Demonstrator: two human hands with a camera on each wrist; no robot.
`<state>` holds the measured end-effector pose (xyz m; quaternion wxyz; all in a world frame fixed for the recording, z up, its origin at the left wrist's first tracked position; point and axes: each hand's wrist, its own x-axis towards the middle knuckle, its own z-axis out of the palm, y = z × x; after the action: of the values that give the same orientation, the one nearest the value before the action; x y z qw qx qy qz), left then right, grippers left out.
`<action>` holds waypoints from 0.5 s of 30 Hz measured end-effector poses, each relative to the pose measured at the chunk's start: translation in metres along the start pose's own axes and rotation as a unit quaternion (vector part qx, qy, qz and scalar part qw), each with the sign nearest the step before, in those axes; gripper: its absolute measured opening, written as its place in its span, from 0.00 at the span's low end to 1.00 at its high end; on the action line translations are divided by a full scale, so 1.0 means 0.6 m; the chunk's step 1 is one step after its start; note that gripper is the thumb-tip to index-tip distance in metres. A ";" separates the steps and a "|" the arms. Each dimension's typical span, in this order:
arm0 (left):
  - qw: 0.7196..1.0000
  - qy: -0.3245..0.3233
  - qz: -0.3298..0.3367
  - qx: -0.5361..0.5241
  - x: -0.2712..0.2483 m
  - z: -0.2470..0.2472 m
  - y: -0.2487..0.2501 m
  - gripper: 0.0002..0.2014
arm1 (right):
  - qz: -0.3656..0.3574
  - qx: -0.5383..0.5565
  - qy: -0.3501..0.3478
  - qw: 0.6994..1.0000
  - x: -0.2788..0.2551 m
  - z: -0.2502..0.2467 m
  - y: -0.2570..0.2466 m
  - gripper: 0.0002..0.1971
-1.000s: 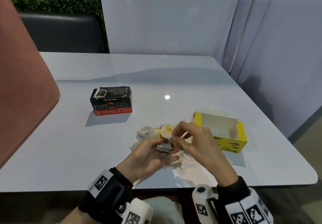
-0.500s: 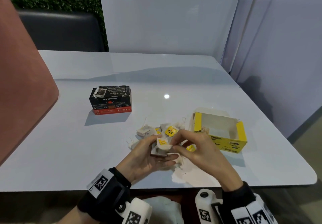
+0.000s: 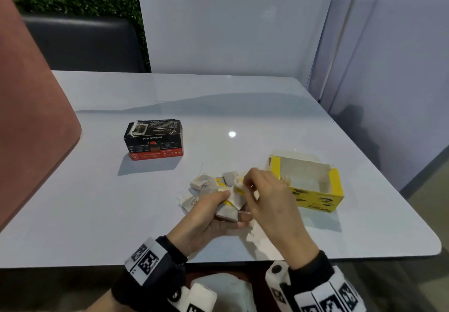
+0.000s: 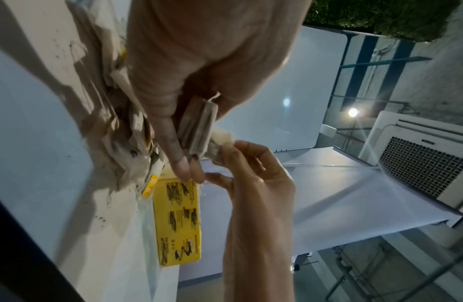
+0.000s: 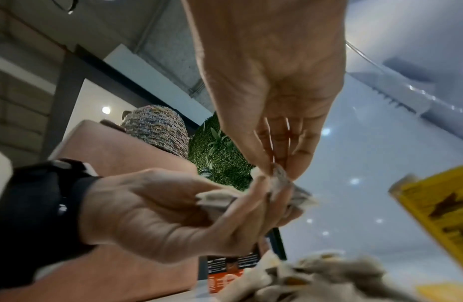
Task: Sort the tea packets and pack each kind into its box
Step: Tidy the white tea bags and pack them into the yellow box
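Paper tea packets (image 3: pixel 227 211) sit stacked in the left hand (image 3: pixel 206 219) at lower centre, half hidden; the right hand (image 3: pixel 264 197) pinches one packet's corner, its print unreadable, beside the yellow box (image 3: pixel 315 196).

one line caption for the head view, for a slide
Left hand holds stacked tea bags while right hand adds another, between black box and open yellow box.

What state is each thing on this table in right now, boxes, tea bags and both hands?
Yellow box: open, looks empty.
Black box: closed, standing apart.
Loose tea bags: heaped on the table.
Left hand: gripping a small stack of bags.
Right hand: pinching a bag on that stack.
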<state>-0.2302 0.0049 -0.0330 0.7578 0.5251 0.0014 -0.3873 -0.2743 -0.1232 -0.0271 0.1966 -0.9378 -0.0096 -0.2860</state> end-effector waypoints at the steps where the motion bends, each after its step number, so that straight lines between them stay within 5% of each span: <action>1: 1.000 0.000 0.001 -0.013 0.000 0.000 0.000 0.17 | -0.008 0.003 -0.018 1.000 -0.005 0.006 -0.005 0.04; 9: 0.997 0.005 -0.001 -0.075 0.002 -0.002 -0.005 0.16 | 0.021 0.043 -0.138 0.989 -0.009 0.017 0.000 0.10; 13: 0.994 -0.008 -0.016 -0.109 0.003 -0.002 -0.005 0.17 | -0.001 -0.004 -0.135 0.991 -0.008 0.021 0.002 0.05; 15: 0.988 -0.022 -0.043 -0.144 0.004 -0.005 -0.004 0.20 | -0.001 -0.025 -0.107 0.994 -0.008 0.022 0.003 0.10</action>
<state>-0.2287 0.0059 -0.0371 0.8081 0.4012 0.0637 -0.4266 -0.2710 -0.1195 -0.0403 0.1702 -0.9677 -0.0245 -0.1842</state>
